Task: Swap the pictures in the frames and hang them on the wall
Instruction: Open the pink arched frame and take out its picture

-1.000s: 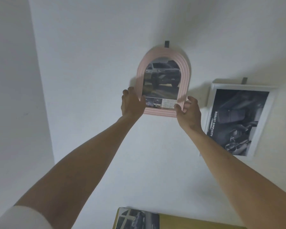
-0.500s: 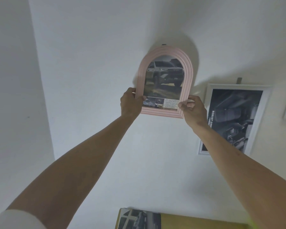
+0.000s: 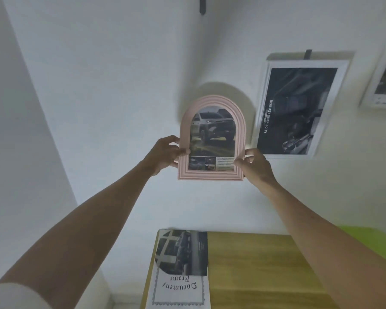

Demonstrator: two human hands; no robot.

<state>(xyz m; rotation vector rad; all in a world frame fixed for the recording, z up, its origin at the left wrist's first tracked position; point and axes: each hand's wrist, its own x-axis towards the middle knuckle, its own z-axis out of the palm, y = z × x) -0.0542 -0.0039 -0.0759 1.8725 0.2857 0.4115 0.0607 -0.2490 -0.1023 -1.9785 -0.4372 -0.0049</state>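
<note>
A pink arched frame [image 3: 212, 175] with a picture of a white car is held in front of the white wall, well below the dark wall hook [image 3: 202, 6]. My left hand [image 3: 165, 153] grips its left edge with the thumb on the front. My right hand [image 3: 255, 167] grips its right edge the same way. A white rectangular frame [image 3: 323, 108] with a dark car-interior picture hangs on the wall to the right. On the wooden table [image 3: 254, 264] below lie a loose car picture [image 3: 183, 250] and a "Document Frame" sheet [image 3: 178, 288].
Another white frame [image 3: 383, 85] hangs at the far right edge, partly cut off. A lime-green surface [image 3: 370, 237] lies behind my right forearm. The wall corner runs down the left side.
Both hands have lifted the pink frame off its hook and brought it down and away from the wall. The view has dropped, so the table shows more.
</note>
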